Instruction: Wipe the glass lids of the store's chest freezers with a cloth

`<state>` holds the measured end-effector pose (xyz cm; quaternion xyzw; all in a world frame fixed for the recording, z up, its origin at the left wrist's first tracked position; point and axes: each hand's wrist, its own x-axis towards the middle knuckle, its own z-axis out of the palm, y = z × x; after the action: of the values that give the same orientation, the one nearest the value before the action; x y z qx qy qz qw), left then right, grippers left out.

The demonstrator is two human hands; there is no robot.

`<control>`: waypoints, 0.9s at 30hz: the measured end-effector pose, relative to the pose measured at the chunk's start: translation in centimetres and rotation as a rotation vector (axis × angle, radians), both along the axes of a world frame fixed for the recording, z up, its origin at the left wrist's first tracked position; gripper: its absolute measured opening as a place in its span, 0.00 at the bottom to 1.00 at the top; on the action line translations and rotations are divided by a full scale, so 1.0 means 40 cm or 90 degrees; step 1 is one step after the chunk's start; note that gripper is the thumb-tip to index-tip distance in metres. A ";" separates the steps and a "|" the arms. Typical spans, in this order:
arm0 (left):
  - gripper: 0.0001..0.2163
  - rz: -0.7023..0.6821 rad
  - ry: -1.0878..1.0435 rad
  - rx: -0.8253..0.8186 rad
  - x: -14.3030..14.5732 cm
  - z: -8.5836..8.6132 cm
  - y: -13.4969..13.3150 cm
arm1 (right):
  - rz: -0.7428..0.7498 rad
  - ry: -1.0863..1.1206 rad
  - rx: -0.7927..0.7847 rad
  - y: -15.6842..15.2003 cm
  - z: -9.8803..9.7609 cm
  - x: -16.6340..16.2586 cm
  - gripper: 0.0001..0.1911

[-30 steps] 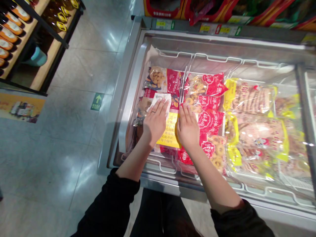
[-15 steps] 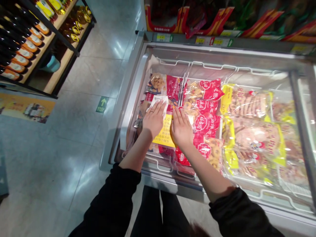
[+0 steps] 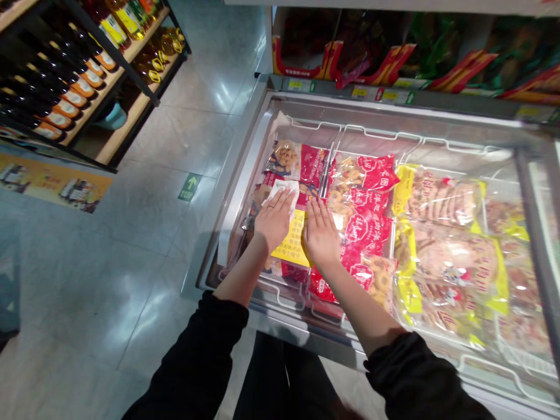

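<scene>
My left hand lies flat, fingers stretched out, over a white cloth or tissue on the clear lid of a chest freezer. A ring shows on one of its fingers. Beside it, my right hand also rests flat on the lid, bare and holding nothing. Between and below both hands is a yellow notice with printed characters, partly hidden by them. Red bags of frozen food show through the lid under and beside my right hand. A dark red and blue bag lies beyond the cloth.
Yellow-edged packs of meat fill the freezer's right side, among white wire baskets. Behind stand red display boxes on a ledge with price tags. At left is a shelf of bottles. A green exit sign marks the tiled floor.
The view has shifted, so the freezer's far side and the shelf appear lower and further right. Both hands stay in nearly the same place on the lid, the cloth still under my left hand.
</scene>
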<state>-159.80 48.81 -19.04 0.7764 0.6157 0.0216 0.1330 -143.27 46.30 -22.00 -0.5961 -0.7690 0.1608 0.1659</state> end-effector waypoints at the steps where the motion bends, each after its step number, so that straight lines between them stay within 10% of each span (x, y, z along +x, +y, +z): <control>1: 0.30 0.021 -0.001 -0.004 -0.013 -0.001 0.020 | 0.002 0.000 -0.002 0.001 0.000 0.000 0.35; 10: 0.29 0.090 0.009 -0.002 -0.021 -0.003 -0.098 | 0.002 0.014 -0.023 -0.001 -0.008 -0.001 0.34; 18: 0.30 0.076 0.013 -0.056 -0.031 0.003 0.022 | -0.002 -0.013 -0.020 0.000 -0.013 -0.001 0.33; 27: 0.29 0.090 0.059 -0.054 -0.037 0.056 -0.044 | 0.000 -0.010 -0.020 0.002 -0.025 0.002 0.34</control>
<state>-161.30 47.06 -16.80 0.7246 0.6751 -0.0314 0.1353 -143.19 46.36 -23.00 -0.5999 -0.7677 0.1680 0.1503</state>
